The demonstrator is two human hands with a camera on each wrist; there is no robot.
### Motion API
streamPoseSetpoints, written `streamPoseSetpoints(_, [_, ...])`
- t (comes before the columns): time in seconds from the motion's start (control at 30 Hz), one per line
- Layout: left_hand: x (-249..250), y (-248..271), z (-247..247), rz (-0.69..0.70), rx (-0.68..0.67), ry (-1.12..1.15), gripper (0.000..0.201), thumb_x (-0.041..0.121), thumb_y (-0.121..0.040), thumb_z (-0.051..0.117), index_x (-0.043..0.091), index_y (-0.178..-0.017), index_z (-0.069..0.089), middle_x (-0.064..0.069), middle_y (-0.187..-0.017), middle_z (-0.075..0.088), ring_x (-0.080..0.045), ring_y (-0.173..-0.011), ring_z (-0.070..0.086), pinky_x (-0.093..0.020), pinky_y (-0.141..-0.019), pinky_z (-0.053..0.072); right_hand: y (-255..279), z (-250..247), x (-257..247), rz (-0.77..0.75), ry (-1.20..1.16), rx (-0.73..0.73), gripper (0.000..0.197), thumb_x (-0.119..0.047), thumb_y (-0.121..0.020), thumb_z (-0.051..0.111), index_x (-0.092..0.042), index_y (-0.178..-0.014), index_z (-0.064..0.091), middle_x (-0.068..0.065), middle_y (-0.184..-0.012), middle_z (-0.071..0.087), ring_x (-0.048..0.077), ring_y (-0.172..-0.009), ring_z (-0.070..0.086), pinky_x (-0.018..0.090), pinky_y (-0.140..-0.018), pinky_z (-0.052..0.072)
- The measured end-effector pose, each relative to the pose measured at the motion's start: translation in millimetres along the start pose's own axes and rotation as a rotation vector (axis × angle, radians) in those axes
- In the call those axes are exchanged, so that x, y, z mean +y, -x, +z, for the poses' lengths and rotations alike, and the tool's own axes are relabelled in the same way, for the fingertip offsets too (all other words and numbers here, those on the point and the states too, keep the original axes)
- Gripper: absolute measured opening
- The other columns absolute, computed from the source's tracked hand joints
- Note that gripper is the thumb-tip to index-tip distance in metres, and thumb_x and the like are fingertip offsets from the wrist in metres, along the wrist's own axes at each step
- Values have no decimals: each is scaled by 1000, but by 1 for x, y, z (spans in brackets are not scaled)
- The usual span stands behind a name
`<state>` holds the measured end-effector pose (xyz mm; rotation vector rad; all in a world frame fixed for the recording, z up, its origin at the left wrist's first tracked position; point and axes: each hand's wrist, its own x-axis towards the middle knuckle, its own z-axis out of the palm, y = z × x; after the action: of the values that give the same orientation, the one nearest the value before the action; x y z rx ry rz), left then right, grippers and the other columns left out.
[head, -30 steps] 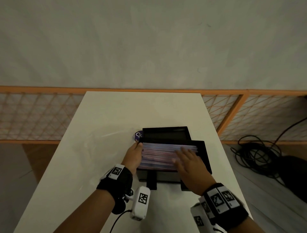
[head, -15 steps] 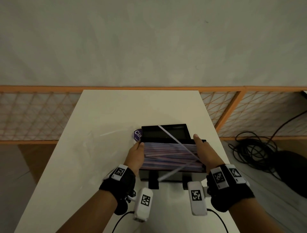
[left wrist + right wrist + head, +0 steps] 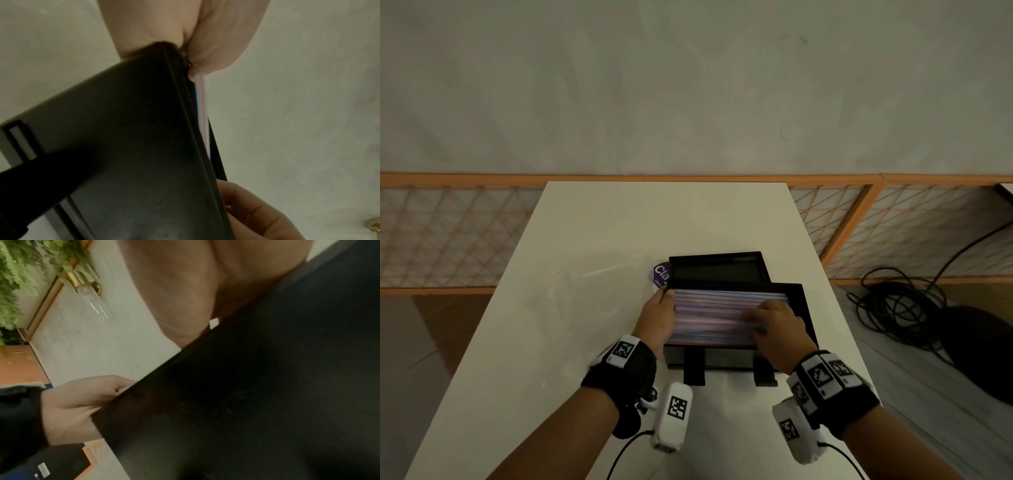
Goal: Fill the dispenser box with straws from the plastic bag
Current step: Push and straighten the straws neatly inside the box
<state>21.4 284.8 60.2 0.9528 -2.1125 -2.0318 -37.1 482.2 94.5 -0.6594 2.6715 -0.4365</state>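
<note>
The black dispenser box (image 3: 799, 308) stands on the white table (image 3: 619, 222) with its lid (image 3: 719, 269) tipped open behind it. Striped straws (image 3: 715, 313) fill it, lying lengthwise. My left hand (image 3: 659, 315) rests against the box's left end, thumb over the near corner. My right hand (image 3: 774, 320) lies on top of the straws at their right end, fingertips pressing on them. In the left wrist view my palm (image 3: 174, 24) meets the box (image 3: 133, 129), and a few straws (image 3: 202, 105) show along the rim. The right wrist view shows mostly the dark box (image 3: 267, 386).
A clear plastic bag with a purple label (image 3: 661, 274) lies flat on the table left of the lid. The box sits close to the table's right edge. An orange lattice railing (image 3: 448, 233) runs behind the table. Black cables (image 3: 900, 308) lie coiled on the floor at right.
My right hand has left the box's right end and come down on top of the straws. The stray straws that lay askew now lie flat. My left hand has stayed put.
</note>
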Motion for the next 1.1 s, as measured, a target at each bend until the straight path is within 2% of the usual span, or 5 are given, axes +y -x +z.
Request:
streamPoseSetpoints(0.33, [5, 5, 0, -44, 10, 10, 39, 32, -102, 30, 15, -126, 56, -12, -126, 61, -28, -115, 57, -44, -107, 41, -10, -1, -6, 245, -356, 129, 64, -37, -86, 58, -9, -139, 35, 17, -146, 32, 35, -131, 36, 46, -109, 34])
streamPoseSetpoints(0.47, [6, 10, 1, -125, 19, 59, 47, 43, -99, 32, 12, -123, 59, -11, -122, 63, -28, -111, 59, -40, -105, 43, 0, -14, 2, 323, -318, 484, 67, -40, -86, 56, -13, -142, 30, 14, -150, 30, 33, -137, 28, 52, -110, 27])
streamPoseSetpoints(0.6, [9, 14, 12, -206, 15, 113, 55, 51, -98, 28, 13, -127, 56, -7, -123, 59, -27, -117, 55, -33, -106, 39, 1, -27, 20, 480, -642, 207, 63, -49, -93, 38, -4, -137, 34, 22, -141, 42, 36, -127, 41, 41, -102, 33])
streamPoseSetpoints(0.9, [35, 15, -7, 13, -67, 394, 52, 56, -96, 25, 28, -104, 68, 4, -96, 76, -13, -89, 71, -33, -83, 52, 31, -44, 0, 27, -878, 470, 57, -63, -87, 29, -35, -136, 37, -15, -129, 49, 6, -121, 45, 29, -101, 35])
streamPoseSetpoints(1.1, [46, 16, -14, -2, -67, 371, 66, 62, -93, 16, 23, -126, 58, -8, -123, 65, -24, -112, 62, -43, -104, 44, 31, -38, 3, 26, -921, 431, 53, -67, -83, 23, -39, -122, 46, -13, -115, 60, 5, -107, 56, 31, -93, 44])
